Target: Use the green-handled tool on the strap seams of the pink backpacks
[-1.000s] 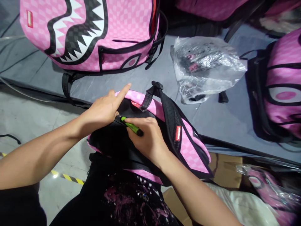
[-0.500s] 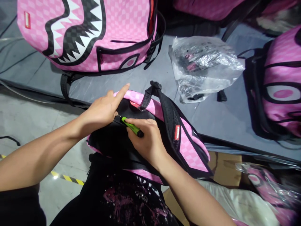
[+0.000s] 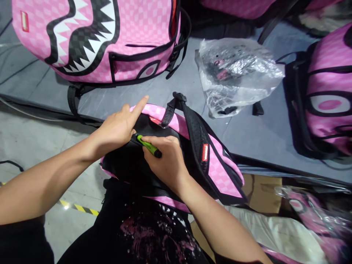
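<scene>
A pink checkered backpack [image 3: 220, 172] with black straps rests against my lap, its black back panel facing up. My right hand [image 3: 165, 163] grips a small green-handled tool [image 3: 148, 146] whose tip touches the black panel near its top edge. My left hand [image 3: 119, 126] presses down on the panel just left of the tool's tip, index finger stretched out over the pink top rim. The tool's tip is hidden between my fingers.
A grey table [image 3: 178, 91] carries a larger pink backpack with a shark-mouth print [image 3: 93, 36], a crumpled clear plastic bag [image 3: 236, 73] and another pink backpack [image 3: 327, 95] at the right. A cardboard box [image 3: 261, 190] with bagged goods sits lower right. Concrete floor with yellow-black tape [image 3: 82, 209] lies left.
Both hands and the tool stay in the same place on the black panel. The view has drifted slightly, shifting everything a little left and up.
</scene>
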Motion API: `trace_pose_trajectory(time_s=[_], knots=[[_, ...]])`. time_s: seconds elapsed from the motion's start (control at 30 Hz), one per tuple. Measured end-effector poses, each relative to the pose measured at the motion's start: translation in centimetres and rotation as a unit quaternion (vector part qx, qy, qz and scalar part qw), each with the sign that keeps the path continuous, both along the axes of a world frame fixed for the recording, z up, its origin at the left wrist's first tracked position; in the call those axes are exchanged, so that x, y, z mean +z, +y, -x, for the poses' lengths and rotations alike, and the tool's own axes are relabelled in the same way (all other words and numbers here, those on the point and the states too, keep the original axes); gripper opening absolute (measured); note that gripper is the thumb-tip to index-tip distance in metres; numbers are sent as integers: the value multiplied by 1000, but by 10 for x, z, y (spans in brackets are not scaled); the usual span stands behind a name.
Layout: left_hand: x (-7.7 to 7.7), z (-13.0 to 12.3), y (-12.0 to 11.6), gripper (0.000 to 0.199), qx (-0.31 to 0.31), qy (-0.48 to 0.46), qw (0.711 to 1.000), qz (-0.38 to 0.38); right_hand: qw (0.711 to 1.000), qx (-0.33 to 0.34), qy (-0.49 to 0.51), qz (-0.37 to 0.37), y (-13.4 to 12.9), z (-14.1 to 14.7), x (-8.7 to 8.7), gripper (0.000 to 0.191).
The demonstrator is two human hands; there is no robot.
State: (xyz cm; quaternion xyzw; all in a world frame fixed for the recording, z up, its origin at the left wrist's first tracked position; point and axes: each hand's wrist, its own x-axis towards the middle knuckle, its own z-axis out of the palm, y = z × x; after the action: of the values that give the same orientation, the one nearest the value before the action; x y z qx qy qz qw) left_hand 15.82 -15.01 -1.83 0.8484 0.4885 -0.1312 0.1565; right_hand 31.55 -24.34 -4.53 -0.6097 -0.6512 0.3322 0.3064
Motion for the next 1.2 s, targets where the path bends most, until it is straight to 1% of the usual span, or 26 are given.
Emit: trace_pose_trajectory(time_s=[0.07, 0.23, 0.4, 0.5, 0.6, 0.7, 0.83, 0.93, 1.07, 1.2], knots=[[0, 0, 0, 91, 2, 0, 1000, 2, 1000, -6, -28, 1, -2, 0, 3, 24], [-1, 0, 0, 90, 6, -6, 1000, 1, 999, -15, -33, 3, -3, 2, 5, 23], [-2, 1, 1, 91, -2, -8, 1000, 1, 999, 8, 43, -2, 1, 3, 0, 24], [-2, 1, 1, 92, -1, -10, 1000, -1, 1000, -4, 23, -8, 2, 2, 0, 23], [-1, 2, 1, 91, -3, -13, 1000, -2, 999, 14, 29, -6, 1, 0, 1, 24], [0, 2, 0, 92, -1, -10, 1000, 1, 1000, 5, -10, -6, 1, -2, 3, 23], [0, 2, 1, 92, 0, -11, 1000, 2, 1000, 12, 24, -8, 1, -2, 3, 23], [-1, 2, 1, 93, 2, -9, 1000, 2, 1000, -8, -14, -4, 1, 0, 3, 23], [-1, 1, 1, 93, 2, -9, 1000, 4, 1000, 13, 8, -1, 1, 0, 3, 23], [-1, 1, 1, 94, 0, -7, 1000, -2, 999, -9, -32, 3, -1, -1, 4, 22]])
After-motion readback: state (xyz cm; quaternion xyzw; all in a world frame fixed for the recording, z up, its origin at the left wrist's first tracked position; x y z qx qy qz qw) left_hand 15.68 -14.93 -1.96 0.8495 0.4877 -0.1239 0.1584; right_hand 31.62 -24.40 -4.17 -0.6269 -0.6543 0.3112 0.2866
